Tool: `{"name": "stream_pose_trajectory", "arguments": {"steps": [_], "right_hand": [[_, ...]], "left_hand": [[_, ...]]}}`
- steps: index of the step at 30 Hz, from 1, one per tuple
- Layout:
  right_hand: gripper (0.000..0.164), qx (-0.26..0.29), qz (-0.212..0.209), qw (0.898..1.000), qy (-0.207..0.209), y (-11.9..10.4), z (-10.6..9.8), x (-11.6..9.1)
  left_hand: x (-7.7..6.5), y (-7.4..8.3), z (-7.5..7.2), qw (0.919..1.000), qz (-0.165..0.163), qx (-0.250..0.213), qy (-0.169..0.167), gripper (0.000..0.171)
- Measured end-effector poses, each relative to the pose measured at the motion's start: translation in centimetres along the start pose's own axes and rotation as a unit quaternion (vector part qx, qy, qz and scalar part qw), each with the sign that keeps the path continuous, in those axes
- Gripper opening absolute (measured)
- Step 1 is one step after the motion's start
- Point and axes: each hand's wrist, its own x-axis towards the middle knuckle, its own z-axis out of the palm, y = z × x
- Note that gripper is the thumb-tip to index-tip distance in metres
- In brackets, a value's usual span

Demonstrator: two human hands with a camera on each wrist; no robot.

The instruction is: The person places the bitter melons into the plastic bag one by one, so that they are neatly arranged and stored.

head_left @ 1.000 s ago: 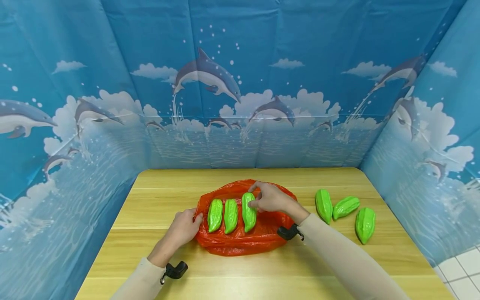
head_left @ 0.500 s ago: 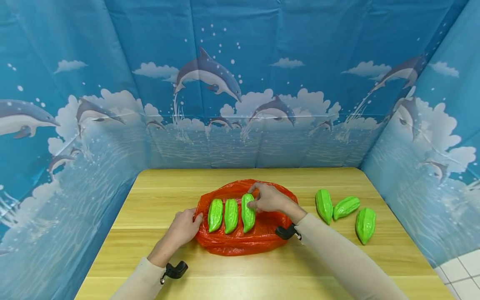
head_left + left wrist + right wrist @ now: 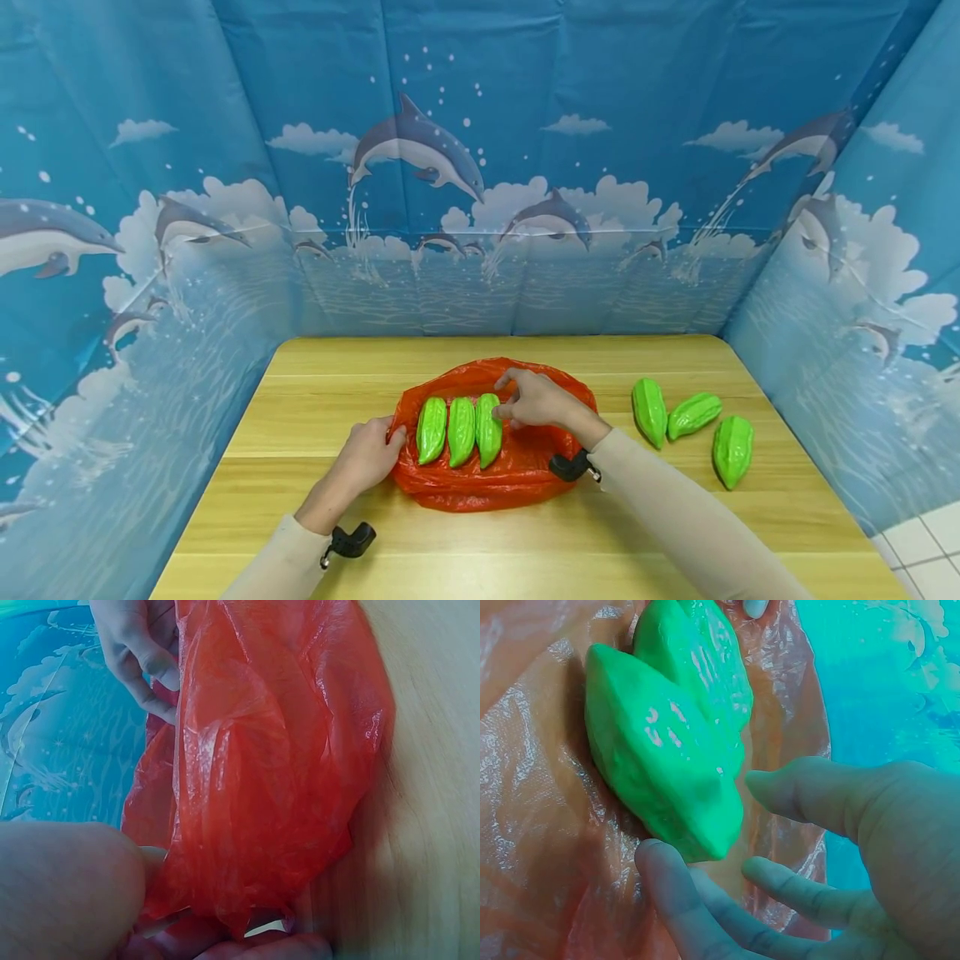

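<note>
A red plastic bag (image 3: pixel 480 498) lies spread open on the wooden table. Inside it, three bright green ridged fruits with pointed ends form a row: a left fruit (image 3: pixel 431 431), a middle fruit (image 3: pixel 461 433) and a right fruit (image 3: pixel 489 433). My left hand (image 3: pixel 367 454) pinches the bag's left rim, and the thin plastic (image 3: pixel 255 765) fills much of the left wrist view. At the right fruit's far end is my right hand (image 3: pixel 540 400). In the right wrist view its thumb (image 3: pixel 802 787) and fingers are spread apart around that end, with a gap between thumb and fruit.
Three more green fruits lie on the table to the right: one fruit (image 3: pixel 648 412) beside a slanted fruit (image 3: pixel 693 414), and another fruit (image 3: pixel 731 450) nearer the front. A blue dolphin-print curtain (image 3: pixel 510 283) stands behind the table and along both sides.
The right fruit has shifted left, up against the middle fruit, and sits lower in the bag. My right hand moved slightly with it and its fingers have loosened. The left hand has stayed put.
</note>
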Motion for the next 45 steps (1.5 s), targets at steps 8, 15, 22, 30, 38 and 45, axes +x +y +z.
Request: {"name": "stream_pose_trajectory", "arguments": {"steps": [8,15,22,30,38,45], "right_hand": [[0.053,-0.001,-0.004,1.0,0.007,0.1,0.0,-0.3],[0.054,-0.002,-0.013,1.0,0.007,0.1,0.0,-0.5],[0.052,-0.006,-0.022,1.0,0.018,0.2,0.0,-0.8],[0.05,-0.019,-0.033,0.998,0.041,-0.2,-0.1,-1.5],[0.048,-0.05,-0.057,0.995,0.067,-0.4,-0.4,-2.3],[0.05,-0.058,-0.055,0.993,0.083,-0.2,-0.6,-3.0]], "left_hand": [[-0.1,0.2,-0.2,0.9999,0.009,-0.001,0.005,0.026],[-0.2,0.2,-0.2,0.9999,0.01,0.005,0.005,0.026],[-0.1,0.2,-0.1,1.0,0.007,0.002,0.004,0.026],[-0.2,0.3,-0.1,1.0,0.007,0.0,0.003,0.025],[-0.3,0.4,-0.2,1.0,0.003,-0.002,0.004,0.025],[-0.4,0.2,-0.1,0.9999,0.008,0.003,0.006,0.024]]}}
